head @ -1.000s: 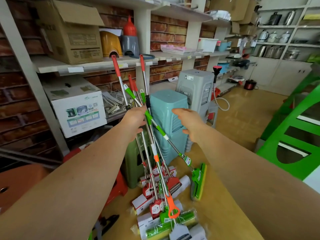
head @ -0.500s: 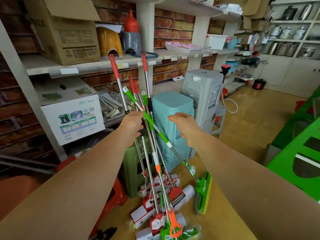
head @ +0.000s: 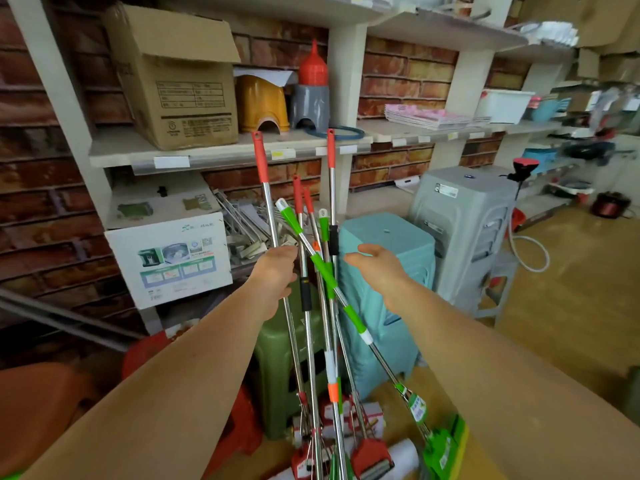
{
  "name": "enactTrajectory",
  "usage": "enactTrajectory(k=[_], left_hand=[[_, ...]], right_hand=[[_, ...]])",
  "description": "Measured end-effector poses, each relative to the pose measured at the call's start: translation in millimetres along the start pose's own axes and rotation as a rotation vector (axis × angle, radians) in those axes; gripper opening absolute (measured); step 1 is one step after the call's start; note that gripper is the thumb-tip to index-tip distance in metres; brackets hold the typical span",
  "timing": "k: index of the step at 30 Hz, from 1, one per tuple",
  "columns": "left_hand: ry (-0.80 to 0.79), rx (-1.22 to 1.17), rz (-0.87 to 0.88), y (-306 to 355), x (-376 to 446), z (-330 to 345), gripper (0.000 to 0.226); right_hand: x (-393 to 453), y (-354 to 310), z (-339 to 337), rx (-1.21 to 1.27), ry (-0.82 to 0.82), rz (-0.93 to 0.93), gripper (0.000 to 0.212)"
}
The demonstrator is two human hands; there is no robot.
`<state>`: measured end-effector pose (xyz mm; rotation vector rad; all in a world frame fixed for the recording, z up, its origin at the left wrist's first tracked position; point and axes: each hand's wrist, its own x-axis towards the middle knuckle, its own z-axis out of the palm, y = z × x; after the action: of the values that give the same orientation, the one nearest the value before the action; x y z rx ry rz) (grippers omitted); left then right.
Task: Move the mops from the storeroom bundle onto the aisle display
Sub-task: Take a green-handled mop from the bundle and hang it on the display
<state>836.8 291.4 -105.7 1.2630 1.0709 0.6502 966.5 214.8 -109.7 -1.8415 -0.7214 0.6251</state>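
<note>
A bundle of several mops point(head: 313, 327) stands upright in front of the shelving. They have metal poles with red or green grips, and their sponge heads rest on the floor. My left hand point(head: 277, 271) grips the poles on the bundle's left side at mid height. One green-handled mop point(head: 353, 317) leans diagonally across the others, its green head point(head: 443, 452) out to the right. My right hand point(head: 379, 268) hovers just right of the poles with fingers extended and holds nothing.
Behind the bundle stand a teal stool stack point(head: 391, 244), a grey stool stack point(head: 460, 230) and a green stool point(head: 277, 362); a red stool point(head: 239, 431) sits at lower left. Boxes point(head: 173, 77) fill the shelves point(head: 114, 154). Wooden floor point(head: 571, 306) stretches to the right.
The view has moved closer and tilted up. The bundle stands a little more upright in my left hand. My right hand stays open beside the poles.
</note>
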Motion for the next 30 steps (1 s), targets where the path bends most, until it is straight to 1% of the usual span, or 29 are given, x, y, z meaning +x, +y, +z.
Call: enactTrajectory(k=[6, 8, 11, 14, 16, 18, 21, 25, 27, 30], left_hand=[[0.003, -0.023, 0.021, 14.9, 75.1, -17.5, 0.035], [-0.012, -0.003, 0.038, 19.0, 109.8, -23.4, 0.029], [-0.044, 0.025, 0.078, 27.4, 163.4, -31.8, 0.019], [-0.043, 0.002, 0.121, 37.6, 214.9, -40.0, 0.022], [-0.041, -0.003, 0.144, 45.0, 243.9, -44.0, 0.018], [-0.039, 0.001, 0.16, 50.2, 271.5, -44.4, 0.023], [-0.064, 0.021, 0.177, 54.8, 305.1, -41.6, 0.026], [-0.062, 0.065, 0.214, 61.9, 342.6, -43.6, 0.011], [-0.059, 0.056, 0.221, 67.6, 356.9, -45.1, 0.011], [-0.063, 0.073, 0.244, 75.7, 370.2, -45.6, 0.01]], right_hand=[[69.0, -14.0, 39.4, 0.003, -0.016, -0.019, 0.051], [99.1, -18.8, 56.2, -0.024, 0.003, -0.027, 0.053], [150.0, -24.5, 82.8, -0.075, 0.022, -0.017, 0.048], [202.1, -25.3, 111.8, -0.121, 0.013, 0.008, 0.045], [235.4, -23.0, 130.1, -0.145, -0.008, 0.01, 0.046], [265.0, -21.0, 145.4, -0.179, -0.022, 0.005, 0.045], [308.7, -19.1, 165.4, -0.19, -0.029, -0.006, 0.042], [362.0, -11.4, 193.7, -0.256, -0.042, -0.028, 0.035], [384.5, -4.8, 206.6, -0.279, -0.041, -0.035, 0.031], [410.9, 3.0, 224.2, -0.304, -0.042, -0.02, 0.032]])
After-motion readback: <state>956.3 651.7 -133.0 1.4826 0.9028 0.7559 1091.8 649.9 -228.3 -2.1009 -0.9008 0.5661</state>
